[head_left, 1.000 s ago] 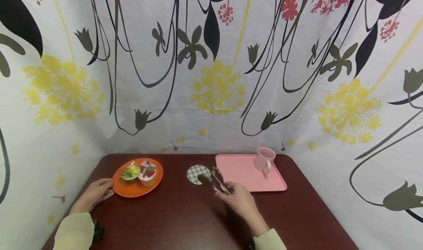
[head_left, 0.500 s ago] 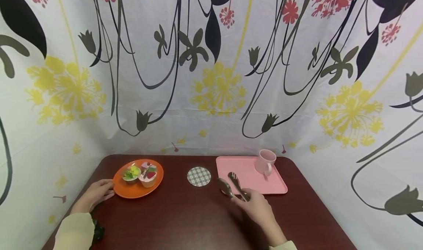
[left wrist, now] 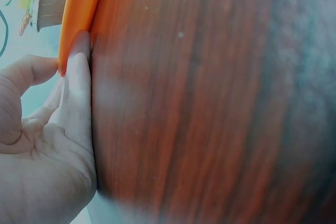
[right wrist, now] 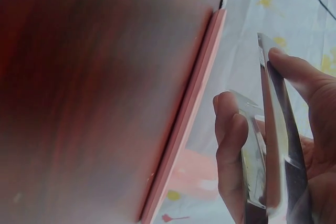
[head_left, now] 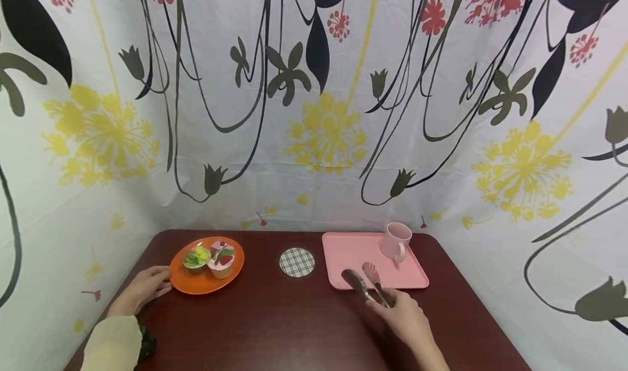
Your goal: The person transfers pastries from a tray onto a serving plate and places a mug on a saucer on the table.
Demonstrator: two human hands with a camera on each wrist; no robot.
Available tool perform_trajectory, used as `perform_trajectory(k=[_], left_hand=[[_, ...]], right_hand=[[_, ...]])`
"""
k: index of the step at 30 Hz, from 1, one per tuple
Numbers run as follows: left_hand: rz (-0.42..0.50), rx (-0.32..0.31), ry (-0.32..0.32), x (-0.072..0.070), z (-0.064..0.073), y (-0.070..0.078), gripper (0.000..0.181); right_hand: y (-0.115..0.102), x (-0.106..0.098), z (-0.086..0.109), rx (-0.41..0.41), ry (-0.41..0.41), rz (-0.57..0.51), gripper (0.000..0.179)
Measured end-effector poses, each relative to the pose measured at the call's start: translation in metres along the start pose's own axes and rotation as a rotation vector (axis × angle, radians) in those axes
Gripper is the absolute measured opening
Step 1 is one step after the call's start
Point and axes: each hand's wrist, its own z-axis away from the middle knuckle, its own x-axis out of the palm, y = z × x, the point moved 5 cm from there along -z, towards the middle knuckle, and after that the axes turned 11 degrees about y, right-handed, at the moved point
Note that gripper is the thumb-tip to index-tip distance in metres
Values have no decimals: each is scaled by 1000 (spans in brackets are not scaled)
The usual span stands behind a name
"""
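In the head view, my left hand (head_left: pixel 144 290) pinches the left rim of an orange plate (head_left: pixel 196 287). The left wrist view shows the thumb at the plate's edge and the fingers under it. On the plate stand a pink-topped toy cupcake (head_left: pixel 221 266) and a small cup of green and yellow toy food (head_left: pixel 197 257). My right hand (head_left: pixel 404 314) grips metal serving tongs (head_left: pixel 354 280), one end spoon-shaped, the other fork-shaped. These ends overlap the front of a pink tray (head_left: pixel 343 245). Seen from the right wrist, thumb and fingers lie on opposite arms of the tongs, which stand apart.
A pink mug (head_left: pixel 394 243) stands at the tray's back right corner. Between plate and tray lies a round checked coaster (head_left: pixel 296 262). The dark wooden table (head_left: pixel 275 316) ends at a flower-printed cloth (head_left: pixel 235 158) behind.
My right hand has carried the tongs from over the coaster rightward and nearer, to the tray's front edge. My left hand stays at the plate.
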Motion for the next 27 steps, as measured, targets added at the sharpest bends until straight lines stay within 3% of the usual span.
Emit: perform_trajectory(k=[12, 27], left_hand=[[-3, -32, -4, 2, -1, 2, 66], [-2, 1, -17, 0, 2, 2, 64]], right_hand=[[20, -11, 5, 10, 35, 73, 60], [48, -23, 1, 65, 16, 100, 67]])
